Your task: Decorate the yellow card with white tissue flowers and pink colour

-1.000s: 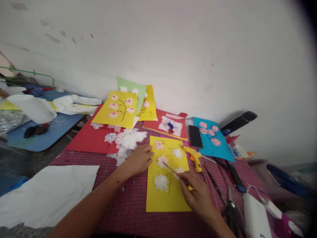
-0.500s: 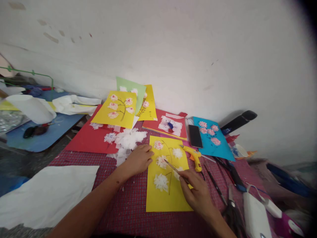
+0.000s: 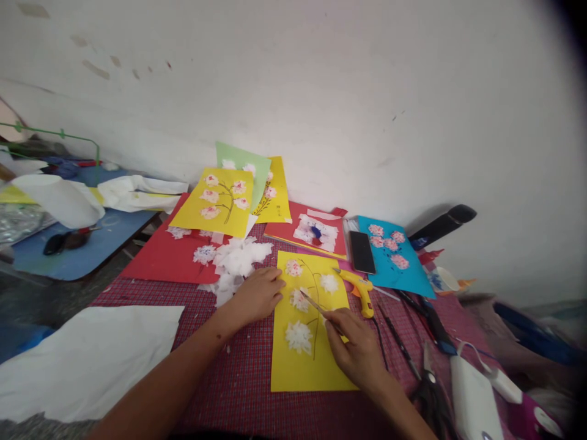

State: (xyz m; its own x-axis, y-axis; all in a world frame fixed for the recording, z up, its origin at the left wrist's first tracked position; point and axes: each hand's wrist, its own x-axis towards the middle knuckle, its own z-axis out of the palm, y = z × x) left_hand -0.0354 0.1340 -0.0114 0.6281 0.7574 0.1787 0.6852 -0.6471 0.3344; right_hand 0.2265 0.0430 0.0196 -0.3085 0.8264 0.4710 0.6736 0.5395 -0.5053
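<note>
Checked red cloth below white wall.

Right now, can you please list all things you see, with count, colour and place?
yellow sheet with paper flowers: 1, yellow, centre of the table
thin brush: 1, pale, over the yellow sheet
glue gun: 1, yellow, right of the sheet
tissue pile: 1, white, behind the left hand
blue sheet: 1, blue, right rear
phone: 1, black, beside the blue sheet
scissors: 1, dark, right front
checked cloth: 1, red, on the table
left hand: flat on the sheet's left edge
right hand: holding the thin brush
</note>
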